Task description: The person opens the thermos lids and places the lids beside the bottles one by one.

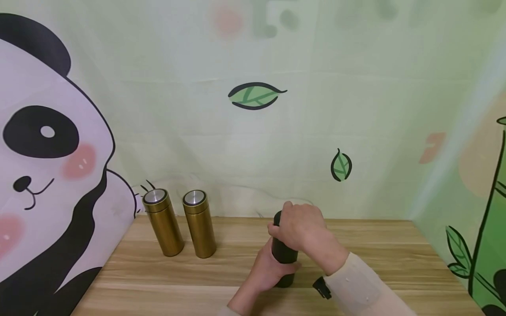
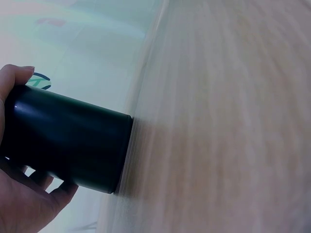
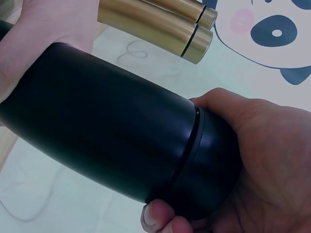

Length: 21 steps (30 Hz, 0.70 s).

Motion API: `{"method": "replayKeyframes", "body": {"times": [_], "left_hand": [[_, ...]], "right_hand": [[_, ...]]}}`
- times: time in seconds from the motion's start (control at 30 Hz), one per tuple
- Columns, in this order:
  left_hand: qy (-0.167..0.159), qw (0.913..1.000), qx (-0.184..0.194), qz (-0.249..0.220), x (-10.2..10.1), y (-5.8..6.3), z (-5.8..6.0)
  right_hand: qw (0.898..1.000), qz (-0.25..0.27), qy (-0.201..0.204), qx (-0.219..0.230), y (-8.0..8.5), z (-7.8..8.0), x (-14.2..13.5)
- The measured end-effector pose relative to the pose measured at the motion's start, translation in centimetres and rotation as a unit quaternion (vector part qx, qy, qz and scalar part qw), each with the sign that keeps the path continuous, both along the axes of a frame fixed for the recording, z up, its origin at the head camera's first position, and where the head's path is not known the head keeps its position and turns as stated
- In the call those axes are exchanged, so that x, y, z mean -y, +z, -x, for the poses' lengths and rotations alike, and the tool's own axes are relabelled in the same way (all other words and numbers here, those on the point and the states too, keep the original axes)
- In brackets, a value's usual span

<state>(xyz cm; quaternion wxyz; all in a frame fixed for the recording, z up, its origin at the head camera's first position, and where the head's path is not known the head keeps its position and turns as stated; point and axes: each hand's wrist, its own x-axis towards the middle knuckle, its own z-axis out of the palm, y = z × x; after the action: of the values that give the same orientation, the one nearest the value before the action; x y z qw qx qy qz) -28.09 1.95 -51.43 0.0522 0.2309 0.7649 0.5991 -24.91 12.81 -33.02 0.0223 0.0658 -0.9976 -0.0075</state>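
Observation:
A black thermos bottle (image 1: 283,253) stands upright on the wooden table, right of the middle in the head view. My left hand (image 1: 264,268) is wrapped round its lower body. From above, my right hand (image 1: 303,224) grips the lid (image 3: 219,162), with thumb and fingers on opposite sides of it. A narrow dark seam runs between lid and body in the right wrist view. In the left wrist view the base of the bottle (image 2: 73,141) is right at the tabletop. My right palm hides much of the lid in the head view.
Two gold thermos bottles with silver-topped lids, a left one (image 1: 166,228) and a right one (image 1: 200,228), stand upright at the table's back left. Behind the wooden table (image 1: 237,298) hangs a pale green backdrop (image 1: 189,109) printed with a panda and leaves.

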Motion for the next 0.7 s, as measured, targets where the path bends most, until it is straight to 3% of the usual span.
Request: {"method": "replayKeyframes", "body": {"times": [0.7], "left_hand": [[-0.005,1.0,0.001,-0.004,0.04,-0.13,0.11]], "right_hand": [[0.999,-0.015,0.035,0.011,0.15,0.32,-0.29]]}}
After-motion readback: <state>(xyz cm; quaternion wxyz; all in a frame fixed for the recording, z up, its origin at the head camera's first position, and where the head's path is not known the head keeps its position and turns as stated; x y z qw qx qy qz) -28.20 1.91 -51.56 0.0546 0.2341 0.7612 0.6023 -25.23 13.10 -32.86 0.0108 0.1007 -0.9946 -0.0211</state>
